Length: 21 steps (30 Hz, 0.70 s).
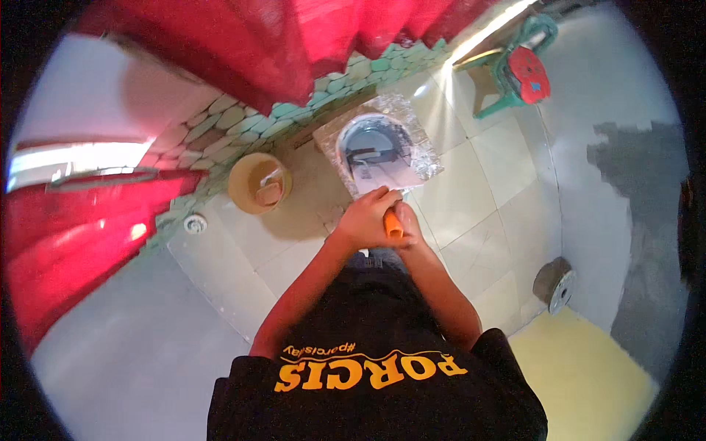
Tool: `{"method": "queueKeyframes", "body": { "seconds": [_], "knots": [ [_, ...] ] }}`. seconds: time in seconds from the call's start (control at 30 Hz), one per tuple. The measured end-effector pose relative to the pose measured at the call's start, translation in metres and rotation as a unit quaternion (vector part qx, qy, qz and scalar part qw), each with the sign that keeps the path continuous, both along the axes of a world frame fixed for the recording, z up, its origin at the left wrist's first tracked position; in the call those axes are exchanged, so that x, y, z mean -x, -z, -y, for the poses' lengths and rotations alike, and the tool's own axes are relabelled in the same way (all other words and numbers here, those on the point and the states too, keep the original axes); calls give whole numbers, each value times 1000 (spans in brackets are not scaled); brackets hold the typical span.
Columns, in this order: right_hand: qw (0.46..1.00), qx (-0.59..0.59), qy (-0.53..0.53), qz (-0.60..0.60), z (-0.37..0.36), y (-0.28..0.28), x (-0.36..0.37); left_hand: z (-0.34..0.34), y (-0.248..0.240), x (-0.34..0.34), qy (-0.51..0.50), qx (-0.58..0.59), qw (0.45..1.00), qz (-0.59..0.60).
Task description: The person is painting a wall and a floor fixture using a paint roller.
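Observation:
Both my hands meet in front of my body around the orange, hollow-ended handle [395, 226] of what looks like a paint roller. My left hand [364, 219] wraps it from the left, and its fingers cover the upper part. From the other side my right hand [409, 224] closes on it, fingers partly hidden. Just beyond my hands stands a round bucket [343, 147] with grey paint [368, 134] inside. A pale bar-shaped piece [376, 156] lies in the bucket; its link to the handle is hidden.
The bucket rests on a stained board [429, 156]. To its left stands a beige pail [239, 187] with a block-like item inside. A green chair [502, 81] is at far right, near a grey-patched wall [647, 191]. A cylindrical container [553, 285] sits low right. Red curtains [257, 44] hang ahead.

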State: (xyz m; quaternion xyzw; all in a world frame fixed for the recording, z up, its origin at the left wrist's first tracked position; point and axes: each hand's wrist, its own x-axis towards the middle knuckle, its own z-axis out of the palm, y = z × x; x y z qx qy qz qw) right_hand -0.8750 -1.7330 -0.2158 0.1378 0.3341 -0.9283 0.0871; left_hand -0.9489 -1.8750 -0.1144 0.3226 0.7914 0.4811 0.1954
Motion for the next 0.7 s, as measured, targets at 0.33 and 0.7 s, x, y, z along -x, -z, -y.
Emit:
{"method": "queueKeyframes", "body": {
  "seconds": [0.33, 0.7],
  "knots": [
    [975, -94, -28, 199, -69, -157, -66, -11, 14, -71, -37, -133, 988, 69],
    [936, -326, -115, -70, -257, -214, -285, -221, -12, -157, 64, -96, 982, 147]
  ]
}}
